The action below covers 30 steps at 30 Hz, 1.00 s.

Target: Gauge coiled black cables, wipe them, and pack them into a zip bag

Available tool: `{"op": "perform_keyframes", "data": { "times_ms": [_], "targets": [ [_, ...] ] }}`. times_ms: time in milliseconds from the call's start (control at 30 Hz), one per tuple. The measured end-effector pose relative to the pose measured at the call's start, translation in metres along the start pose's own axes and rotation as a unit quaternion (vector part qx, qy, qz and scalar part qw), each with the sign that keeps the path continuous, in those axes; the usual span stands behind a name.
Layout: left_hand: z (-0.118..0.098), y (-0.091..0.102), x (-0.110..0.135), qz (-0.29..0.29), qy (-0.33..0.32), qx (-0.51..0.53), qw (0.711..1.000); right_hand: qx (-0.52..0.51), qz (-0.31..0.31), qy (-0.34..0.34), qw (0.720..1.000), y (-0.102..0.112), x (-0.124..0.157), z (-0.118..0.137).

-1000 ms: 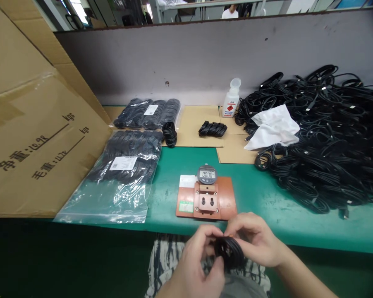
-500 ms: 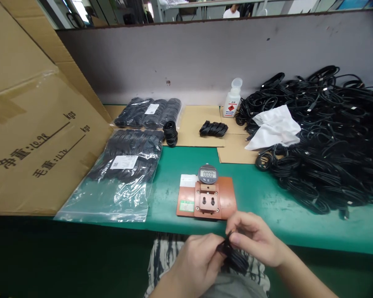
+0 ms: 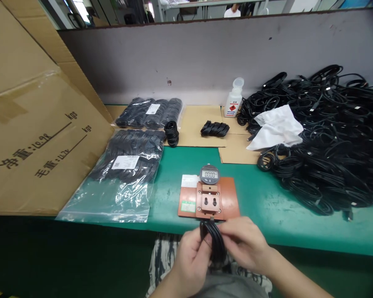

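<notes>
A coiled black cable [image 3: 216,244] is held upright between my hands at the table's front edge. My left hand [image 3: 192,254] is closed on the coil from the left, thumb across its near side. From the right, my right hand [image 3: 244,240] pinches the coil's upper part; its fingertips are partly hidden behind the cable. A connector end [image 3: 211,219] sticks up from the coil toward the gauge fixture. That fixture, a copper-coloured block [image 3: 209,202] on an orange-brown base plate [image 3: 231,194], carries a round digital gauge [image 3: 209,174] reading zero.
Loose black cables [image 3: 329,165] are heaped on the right under a white cloth [image 3: 278,128]. A solvent bottle [image 3: 233,101] stands by the wall. Bagged coils [image 3: 127,145], a coil [image 3: 171,133] and a row of coils [image 3: 214,128] lie behind. A large carton [image 3: 34,124] stands left.
The coiled cable has moved left and up, turned so its connector end points at the fixture. My right hand has shifted along with it and stays closed on it.
</notes>
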<state>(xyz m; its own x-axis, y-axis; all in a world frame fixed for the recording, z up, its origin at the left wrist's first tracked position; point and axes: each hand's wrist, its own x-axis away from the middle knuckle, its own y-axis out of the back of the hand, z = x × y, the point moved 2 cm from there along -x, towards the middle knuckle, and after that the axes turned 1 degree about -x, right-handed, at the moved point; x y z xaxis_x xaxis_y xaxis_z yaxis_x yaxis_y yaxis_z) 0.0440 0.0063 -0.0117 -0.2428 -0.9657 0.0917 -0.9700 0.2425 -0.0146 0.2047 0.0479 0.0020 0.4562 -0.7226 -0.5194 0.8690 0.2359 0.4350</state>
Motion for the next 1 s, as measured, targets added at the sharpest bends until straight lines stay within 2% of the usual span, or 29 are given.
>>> {"op": "perform_keyframes", "data": {
  "times_ms": [33,100,233,467,1000],
  "targets": [
    [0.002,0.000,0.000,-0.006,0.021,0.037,0.999,0.040,0.012,0.042,0.998,-0.002,0.001,0.000],
    [0.005,0.000,-0.001,-0.013,0.051,0.084,0.995,0.096,0.027,0.085,0.991,-0.004,0.002,-0.001],
    [0.009,0.001,-0.004,-0.004,0.094,0.137,0.986,0.123,0.017,0.094,0.988,-0.006,0.000,-0.002],
    [0.008,0.003,-0.007,0.009,0.045,0.131,0.990,0.099,-0.006,0.076,0.992,-0.008,-0.005,-0.003],
    [0.005,0.003,-0.011,-0.004,0.054,0.124,0.991,0.076,0.001,0.050,0.996,-0.009,-0.007,-0.006]
  ]
}}
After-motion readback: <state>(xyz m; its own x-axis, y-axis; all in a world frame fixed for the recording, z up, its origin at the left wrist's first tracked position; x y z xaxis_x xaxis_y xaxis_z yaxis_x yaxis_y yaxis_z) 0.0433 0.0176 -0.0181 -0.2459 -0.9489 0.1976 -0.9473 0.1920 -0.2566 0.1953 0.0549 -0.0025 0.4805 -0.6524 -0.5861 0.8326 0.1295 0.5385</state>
